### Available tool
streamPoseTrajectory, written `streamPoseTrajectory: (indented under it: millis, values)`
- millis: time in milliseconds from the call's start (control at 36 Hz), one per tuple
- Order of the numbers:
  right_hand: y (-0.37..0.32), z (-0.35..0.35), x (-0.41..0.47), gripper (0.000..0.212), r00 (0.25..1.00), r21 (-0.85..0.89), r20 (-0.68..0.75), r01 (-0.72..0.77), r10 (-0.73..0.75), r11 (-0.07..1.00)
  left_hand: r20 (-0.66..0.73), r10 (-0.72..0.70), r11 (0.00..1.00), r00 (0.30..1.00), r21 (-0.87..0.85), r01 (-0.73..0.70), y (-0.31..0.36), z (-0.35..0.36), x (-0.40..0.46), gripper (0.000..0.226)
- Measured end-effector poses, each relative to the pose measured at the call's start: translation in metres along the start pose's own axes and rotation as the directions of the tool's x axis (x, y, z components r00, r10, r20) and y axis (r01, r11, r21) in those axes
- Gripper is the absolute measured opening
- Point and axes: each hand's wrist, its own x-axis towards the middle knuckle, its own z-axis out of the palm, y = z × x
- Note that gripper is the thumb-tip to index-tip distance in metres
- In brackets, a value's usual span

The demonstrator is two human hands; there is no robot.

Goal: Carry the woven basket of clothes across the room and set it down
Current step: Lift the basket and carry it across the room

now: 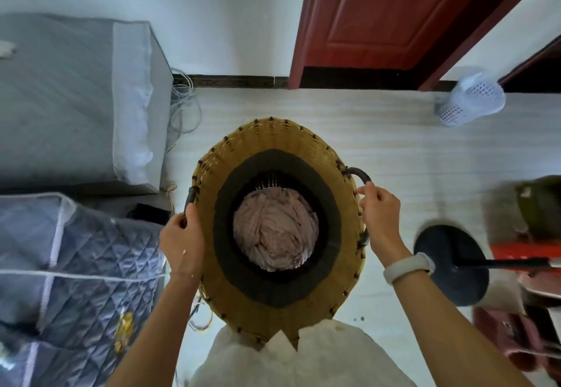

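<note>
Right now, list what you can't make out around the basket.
- Basket underside and the floor under it: head view, hidden by the basket.
- Clothes: only the pink top layer shows.
- Left handle: lower part covered by left hand.
- Items at the right edge: blurred, cut off.

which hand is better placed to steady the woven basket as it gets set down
Left, slightly. The left hand is wrapped firmly round its dark handle on the tan woven basket; the right hand grips lower on its handle, whose upper loop stands clear. Both should probably lower it together.
</note>
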Motion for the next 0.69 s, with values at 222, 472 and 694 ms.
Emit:
streamPoseTrajectory:
  millis: [222,472,694]
  values:
    - [-0.084,0.094,0.100,0.043,1.000,-0.041,-0.016,-0.027,0.026,0.999,0.015,-0.062,0.998,0.998,0.014,0.062,0.067,0.036,0.142,0.038]
    - [-0.166,0.177,0.184,0.040,0.997,-0.004,0.029,-0.078,0.078,0.997,0.001,-0.054,0.994,0.999,0.099,0.053,0.143,0.055,0.265,0.039]
    - [-0.213,0.241,0.265,0.042,0.993,-0.004,0.099,-0.069,0.069,0.998,-0.056,-0.053,0.995,0.997,0.083,0.057,0.189,0.085,0.359,0.044]
